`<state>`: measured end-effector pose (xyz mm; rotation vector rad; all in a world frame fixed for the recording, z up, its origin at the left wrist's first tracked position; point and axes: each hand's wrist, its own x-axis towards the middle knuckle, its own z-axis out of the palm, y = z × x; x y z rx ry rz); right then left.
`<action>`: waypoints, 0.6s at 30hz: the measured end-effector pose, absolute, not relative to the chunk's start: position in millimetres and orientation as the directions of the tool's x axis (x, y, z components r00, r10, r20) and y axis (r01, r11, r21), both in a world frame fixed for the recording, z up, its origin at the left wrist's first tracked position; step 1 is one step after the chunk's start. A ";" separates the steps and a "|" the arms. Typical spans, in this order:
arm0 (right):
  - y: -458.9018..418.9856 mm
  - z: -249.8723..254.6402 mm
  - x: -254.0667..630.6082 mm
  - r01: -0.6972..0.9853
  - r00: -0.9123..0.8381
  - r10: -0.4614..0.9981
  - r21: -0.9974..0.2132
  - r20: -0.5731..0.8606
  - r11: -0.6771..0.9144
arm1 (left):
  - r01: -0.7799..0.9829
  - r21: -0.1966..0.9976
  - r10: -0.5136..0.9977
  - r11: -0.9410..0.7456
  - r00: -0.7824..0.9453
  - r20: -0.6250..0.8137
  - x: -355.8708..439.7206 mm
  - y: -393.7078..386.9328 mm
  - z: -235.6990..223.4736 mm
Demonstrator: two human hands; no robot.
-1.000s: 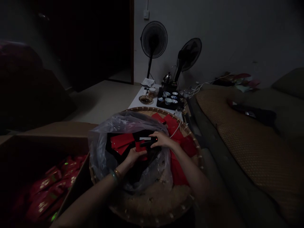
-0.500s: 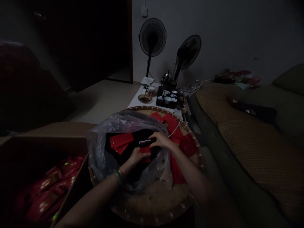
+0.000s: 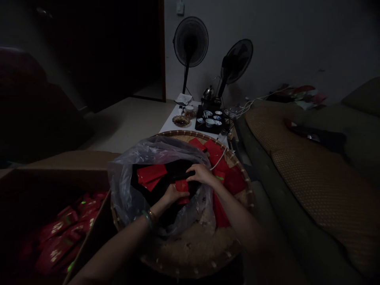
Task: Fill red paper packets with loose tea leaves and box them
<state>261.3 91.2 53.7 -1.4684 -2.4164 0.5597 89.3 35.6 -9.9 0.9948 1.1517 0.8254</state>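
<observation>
My left hand [image 3: 173, 194] is closed on a small red packet [image 3: 182, 186], thumb across its front. Just to its upper right, my right hand [image 3: 200, 174] pinches a dark, flat-looking object [image 3: 179, 175] whose kind I cannot make out in the dim light. Both hands are over the mouth of a clear plastic bag [image 3: 142, 152] with a black interior or contents. More red packets [image 3: 151, 174] lie in the bag, left of my hands. The bag rests on a round woven bamboo tray [image 3: 190, 253], where further red packets [image 3: 214, 149] lie along the right side.
A cardboard box [image 3: 59, 158] with red packages [image 3: 63, 225] stands at left. Beyond the tray, a white table [image 3: 169, 126] carries a black tea tray [image 3: 202, 127] with cups. Two fans [image 3: 190, 41] stand behind. A sofa with a woven mat [image 3: 285, 170] runs along the right.
The dark object has turned, and its pale stripe no longer shows. More of the red packet in my left hand is now exposed. Both hands stay in nearly the same place.
</observation>
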 end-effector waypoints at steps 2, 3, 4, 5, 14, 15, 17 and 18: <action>92.0 50.9 261.1 0.787 -0.444 0.896 -0.471 0.016 0.398 | -0.011 0.937 0.912 0.350 0.233 -0.338 88.0 35.6 -10.2; 92.6 49.2 261.3 0.783 -0.436 0.900 -0.487 0.013 0.387 | -0.007 0.938 0.911 0.348 0.239 -0.336 87.4 35.6 -10.3; 93.2 47.6 261.8 0.778 -0.429 0.903 -0.506 0.008 0.374 | -0.008 0.938 0.911 0.346 0.243 -0.334 87.0 35.5 -10.4; 94.0 46.3 262.5 0.770 -0.424 0.906 -0.527 0.000 0.360 | -0.016 0.938 0.911 0.346 0.245 -0.332 86.7 35.5 -10.4; 98.4 45.1 275.8 0.686 -0.419 0.905 -0.678 -0.073 0.263 | -0.050 0.907 0.894 0.419 0.198 -0.402 86.1 35.9 -7.7; 98.0 45.2 276.1 0.685 -0.418 0.905 -0.680 -0.075 0.260 | -0.053 0.907 0.896 0.417 0.192 -0.401 86.0 36.0 -7.8; 96.4 45.4 275.2 0.695 -0.413 0.907 -0.670 -0.075 0.261 | -0.063 0.911 0.902 0.408 0.179 -0.392 85.9 36.4 -8.0; 95.3 45.5 274.2 0.702 -0.410 0.909 -0.662 -0.072 0.263 | -0.069 0.914 0.907 0.401 0.173 -0.384 86.1 36.5 -8.1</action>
